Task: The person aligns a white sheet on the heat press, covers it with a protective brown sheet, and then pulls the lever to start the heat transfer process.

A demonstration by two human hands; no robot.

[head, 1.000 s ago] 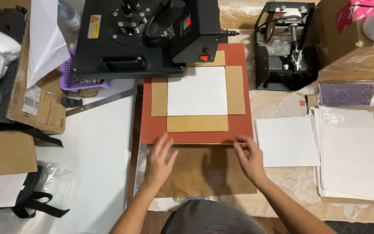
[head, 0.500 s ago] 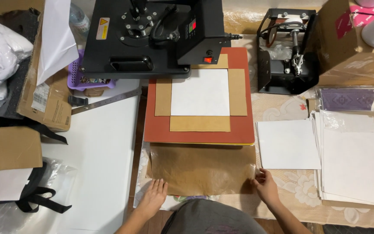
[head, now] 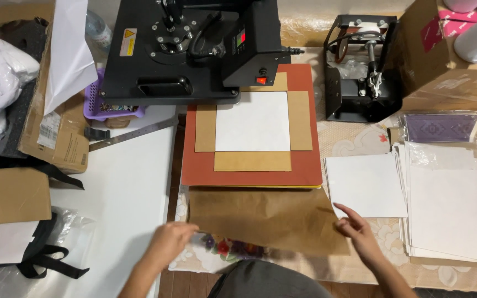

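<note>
Cluttered table [head: 139, 182] carries a black heat press [head: 194, 44] over a red rectangular pad [head: 305, 165]. Both hands, left [head: 169, 243] and right [head: 357, 232], pinch the near corners of a brown parchment sheet [head: 266, 221], fingers loosely curled, keeping it flat just before the pad.

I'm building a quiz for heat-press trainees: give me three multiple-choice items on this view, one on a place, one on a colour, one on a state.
1. Where does the brown paper sheet lie?
A. on top of the white square
B. in front of the red pad, nearer the person
C. inside the purple basket

2. What colour is the pad under the tan pieces?
A. red
B. green
C. blue

3. How do the hands meet the brown sheet?
A. both clear of it
B. one hand lifts it high
C. one hand at each lower corner

Answers: 1 B, it lies flat below the pad's near edge. 2 A, the border around the white square is red. 3 C, left hand and right hand sit at its corners.
</note>
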